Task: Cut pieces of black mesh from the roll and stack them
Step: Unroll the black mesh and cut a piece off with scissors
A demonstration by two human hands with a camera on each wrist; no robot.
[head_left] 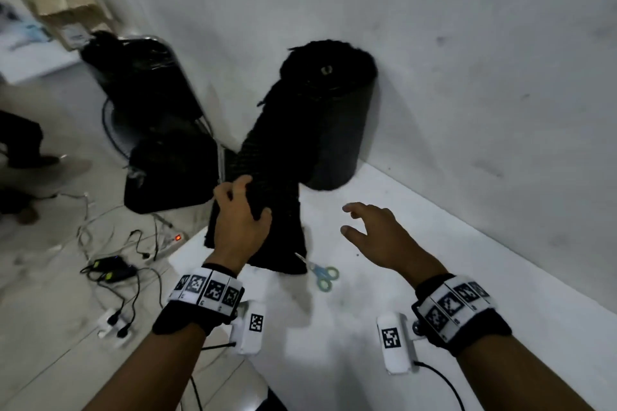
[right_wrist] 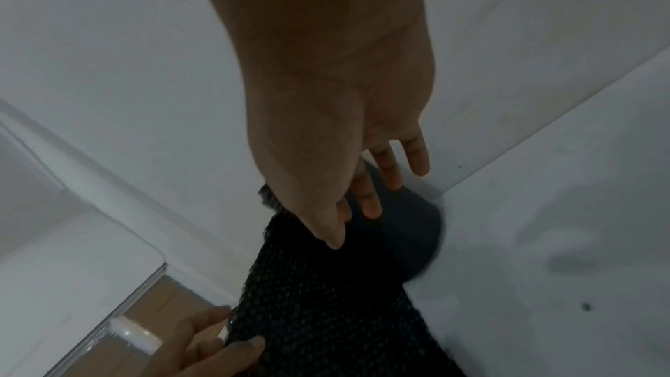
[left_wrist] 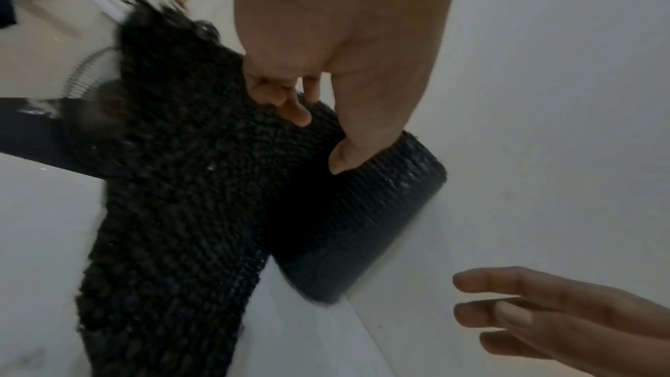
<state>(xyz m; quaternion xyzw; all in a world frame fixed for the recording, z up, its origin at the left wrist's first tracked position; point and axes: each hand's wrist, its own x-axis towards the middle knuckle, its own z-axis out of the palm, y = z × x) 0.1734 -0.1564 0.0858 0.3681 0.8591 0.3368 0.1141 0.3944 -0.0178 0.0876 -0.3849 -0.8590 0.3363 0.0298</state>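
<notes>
A thick roll of black mesh [head_left: 334, 117] stands on the white table [head_left: 434, 277], leaning against the wall. Its loose end [head_left: 277, 237] trails forward and lies on the table. My left hand [head_left: 248, 198] grips this loose mesh at its left edge, fingers curled over it and thumb on top; the left wrist view shows the fingers [left_wrist: 290, 108] dug into the mesh [left_wrist: 174, 182]. My right hand [head_left: 347, 218] hovers over the table to the right of the mesh, fingers spread and holding nothing. Scissors [head_left: 322, 274] with blue and green handles lie beside the mesh's near end.
The wall [head_left: 467, 43] runs close behind the roll. The table's left edge drops to a floor with cables and a power strip [head_left: 173, 238]. Black bags on a chair [head_left: 150, 103] stand left of the roll. Cardboard boxes [head_left: 66, 10] sit far left.
</notes>
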